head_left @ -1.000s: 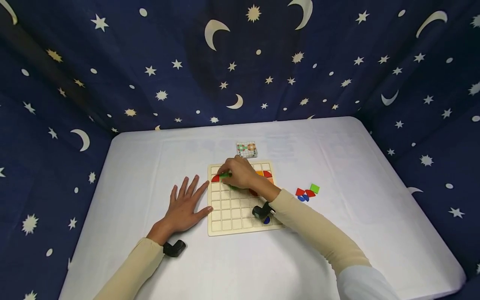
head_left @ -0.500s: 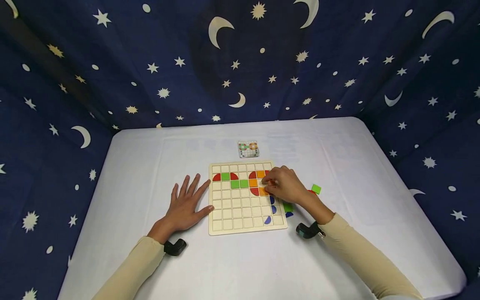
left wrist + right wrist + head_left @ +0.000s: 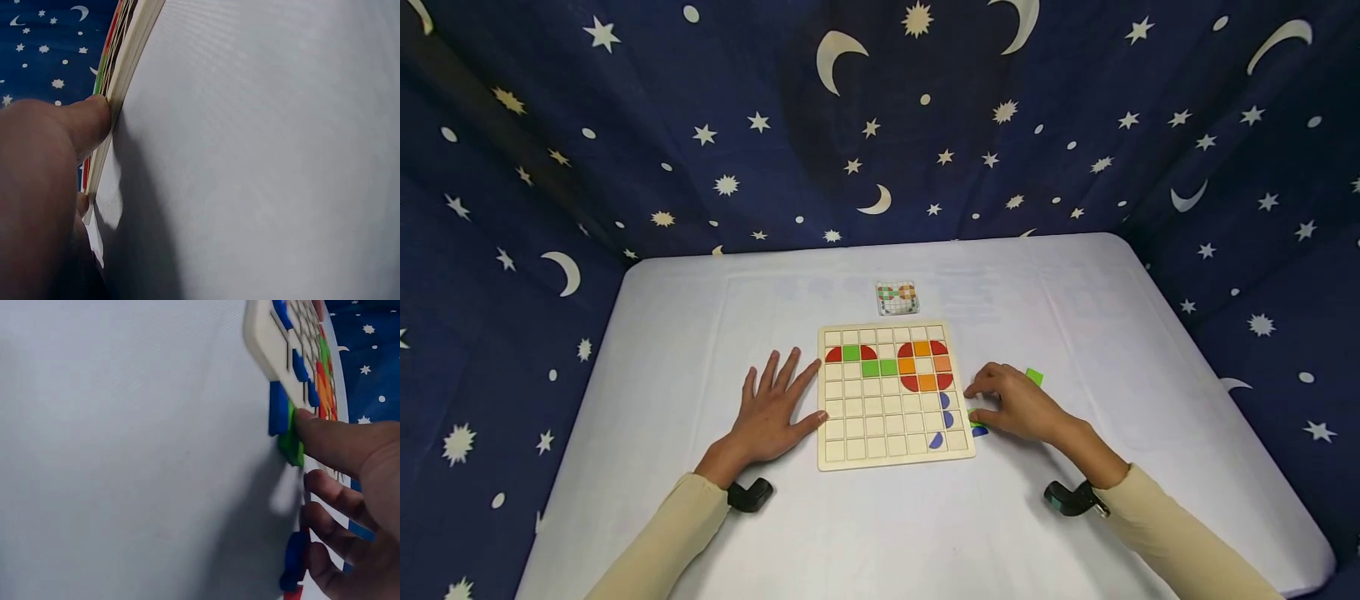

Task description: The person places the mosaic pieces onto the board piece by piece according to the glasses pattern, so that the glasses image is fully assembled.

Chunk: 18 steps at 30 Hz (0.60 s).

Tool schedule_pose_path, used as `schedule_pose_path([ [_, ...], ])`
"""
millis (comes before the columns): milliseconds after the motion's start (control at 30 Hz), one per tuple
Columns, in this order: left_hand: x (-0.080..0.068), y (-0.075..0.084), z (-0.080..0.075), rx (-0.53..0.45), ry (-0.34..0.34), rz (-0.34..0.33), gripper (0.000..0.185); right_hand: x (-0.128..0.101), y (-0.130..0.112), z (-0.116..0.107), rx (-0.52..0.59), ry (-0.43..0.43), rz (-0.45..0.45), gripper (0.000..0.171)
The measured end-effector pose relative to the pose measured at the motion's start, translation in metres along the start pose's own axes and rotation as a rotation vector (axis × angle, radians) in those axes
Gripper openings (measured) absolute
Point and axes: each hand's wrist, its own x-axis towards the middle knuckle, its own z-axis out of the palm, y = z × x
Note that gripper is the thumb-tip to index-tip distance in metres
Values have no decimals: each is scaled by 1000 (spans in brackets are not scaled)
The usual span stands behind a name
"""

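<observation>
A wooden grid board [image 3: 853, 429] lies on the table with red, green and orange tiles in its upper cells. Several blue half-round pieces [image 3: 936, 440] sit at its lower right. My left hand [image 3: 767, 417] lies with fingers spread at the board's left side, thumb and a fingertip touching its edge. Beside the right edge is my right hand [image 3: 1022, 404], fingers bent and apart from the thumb. The thumb touches a green tile [image 3: 290, 444] next to a blue piece [image 3: 278, 409]. Red and blue pieces [image 3: 292, 559] lie by the other fingers, hidden in the head view.
A small pattern card [image 3: 897, 298] lies behind the board. Another green square [image 3: 1034, 377] shows beyond my right hand. The white-covered table [image 3: 737, 308] is enclosed by a dark blue curtain [image 3: 775, 167] with stars and moons.
My right hand has moved from above the board to its right side. An orange tile and red corner pieces now show in the right-hand ring. The left hand has stayed put.
</observation>
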Motion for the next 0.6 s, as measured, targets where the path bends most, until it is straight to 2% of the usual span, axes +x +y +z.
schedule_pose_path([
  [167, 0, 1, 0, 1, -1, -4, 80, -4, 3, 2, -29, 67, -28, 16],
  [233, 0, 1, 0, -1, -2, -4, 80, -4, 4, 1, -27, 89, -34, 17],
  [400, 0, 2, 0, 3, -7, -4, 80, -3, 7, -1, -20, 62, -101, 25],
  [600, 0, 1, 0, 12, -5, -5, 80, 13, 6, 1, -193, 186, -151, 20],
])
